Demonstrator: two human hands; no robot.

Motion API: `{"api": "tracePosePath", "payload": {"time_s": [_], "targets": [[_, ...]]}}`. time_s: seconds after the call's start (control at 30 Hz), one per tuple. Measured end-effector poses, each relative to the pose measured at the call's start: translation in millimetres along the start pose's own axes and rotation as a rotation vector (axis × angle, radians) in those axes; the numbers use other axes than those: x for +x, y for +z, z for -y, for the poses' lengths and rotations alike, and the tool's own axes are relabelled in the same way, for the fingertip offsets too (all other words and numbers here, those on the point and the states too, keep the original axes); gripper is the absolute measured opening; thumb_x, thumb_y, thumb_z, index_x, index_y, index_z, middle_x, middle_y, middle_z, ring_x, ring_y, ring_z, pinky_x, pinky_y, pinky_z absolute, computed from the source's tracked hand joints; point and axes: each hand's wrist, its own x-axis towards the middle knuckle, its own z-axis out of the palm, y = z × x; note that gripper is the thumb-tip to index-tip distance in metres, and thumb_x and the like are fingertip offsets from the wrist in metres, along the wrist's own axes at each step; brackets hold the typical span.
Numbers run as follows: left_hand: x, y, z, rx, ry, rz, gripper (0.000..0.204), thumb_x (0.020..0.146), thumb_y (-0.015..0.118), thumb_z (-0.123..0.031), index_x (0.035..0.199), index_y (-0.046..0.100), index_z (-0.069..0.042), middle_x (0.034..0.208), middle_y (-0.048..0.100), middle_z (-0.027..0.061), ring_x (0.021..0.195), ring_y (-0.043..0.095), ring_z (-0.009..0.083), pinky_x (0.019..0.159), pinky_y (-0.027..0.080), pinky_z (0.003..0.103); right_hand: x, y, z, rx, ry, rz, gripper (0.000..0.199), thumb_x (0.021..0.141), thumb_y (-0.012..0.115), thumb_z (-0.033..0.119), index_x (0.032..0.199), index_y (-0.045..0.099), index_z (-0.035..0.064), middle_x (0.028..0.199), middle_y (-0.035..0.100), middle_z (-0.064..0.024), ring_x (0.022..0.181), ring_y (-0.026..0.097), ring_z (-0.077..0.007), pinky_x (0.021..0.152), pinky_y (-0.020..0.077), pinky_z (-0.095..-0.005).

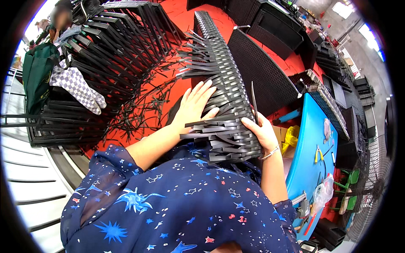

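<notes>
Working a black woven piece [228,74] across the front of the torso, head view. It's in both hands, near end at the patterned top [190,202], far end running up and away over the red floor [174,12], between stacked black frames [105,55] on the left and the blue bench [300,145] on the right.

Left hand [195,103]: fingers spread and flat on the left part of the weave, not clenched. Right hand [265,134]: at the right edge, thumb on the weave, fingers pinching what looks like a thin pointed piece [253,99]; can't tell if tool or strip.

Progress, my read: the weave looks closed along the visible length, so that part seems done. Left edge isn't: loose strip ends [196,63] stick out, densest at the far half and near end. Underside not visible.

Look: flat glossy black strips, tight braid-like rows, slight curve (lens bends it too). Near end looks rougher, strips layered unevenly. Cut-looking black scraps [145,101] litter the floor; yellow-handled pliers [319,154] lie on the bench.
</notes>
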Motion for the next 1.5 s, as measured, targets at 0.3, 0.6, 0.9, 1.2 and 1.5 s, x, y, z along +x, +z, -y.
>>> {"api": "tracePosePath", "payload": {"time_s": [0.3,0.6,0.9,1.2,1.5], "targets": [[-5,3,5,-0.021,0.005,-0.077,0.063,0.096,0.055,-0.042,0.148,0.037,-0.01,0.157,0.032,0.013,0.148,0.024,0.0316,0.119,0.017,0.053,2,5,2,0.002,-0.007,0.044,0.041,0.086,0.076,0.015,0.12,0.06,-0.0017,0.106,0.068,-0.0059,0.093,0.063,-0.0117,0.083,0.0515,-0.0272],[-11,-8,-9,-0.056,0.001,-0.062,0.064,0.096,0.057,-0.039,0.149,0.035,-0.011,0.158,0.03,0.0129,0.148,0.024,0.0322,0.119,0.015,0.054,-12,9,9,-0.007,-0.021,0.032,0.037,0.087,0.075,0.013,0.118,0.062,-0.0017,0.105,0.068,-0.0049,0.092,0.063,-0.0107,0.084,0.0504,-0.0259],[-2,-52,-20,0.09,0.042,0.055,0.059,0.091,0.064,-0.038,0.139,0.048,-0.008,0.15,0.043,0.0141,0.142,0.036,0.0318,0.117,0.02,0.054,-15,4,6,-0.034,-0.019,0.046,0.038,0.087,0.075,0.013,0.12,0.062,-0.0014,0.105,0.067,-0.0034,0.094,0.062,-0.0096,0.086,0.0491,-0.0253],[42,-106,-50,0.21,0.248,-0.255,0.035,0.079,0.075,-0.027,0.107,0.069,-0.007,0.114,0.068,0.0066,0.112,0.06,0.0273,0.099,0.043,0.04,-26,8,14,-0.101,0.039,0.018,0.048,0.085,0.076,0.009,0.128,0.057,-0.0006,0.112,0.065,-0.0032,0.102,0.059,-0.0107,0.093,0.046,-0.0266],[31,-38,-34,-0.148,0.071,-0.136,0.063,0.07,0.084,-0.03,0.123,0.06,-0.006,0.125,0.056,0.0115,0.113,0.056,0.0317,0.098,0.046,0.041,-30,-24,28,-0.429,-0.089,0.013,0.058,0.083,0.078,0.007,0.132,0.051,-0.0088,0.123,0.061,-0.0119,0.11,0.06,-0.0161,0.099,0.0474,-0.0303]]}}
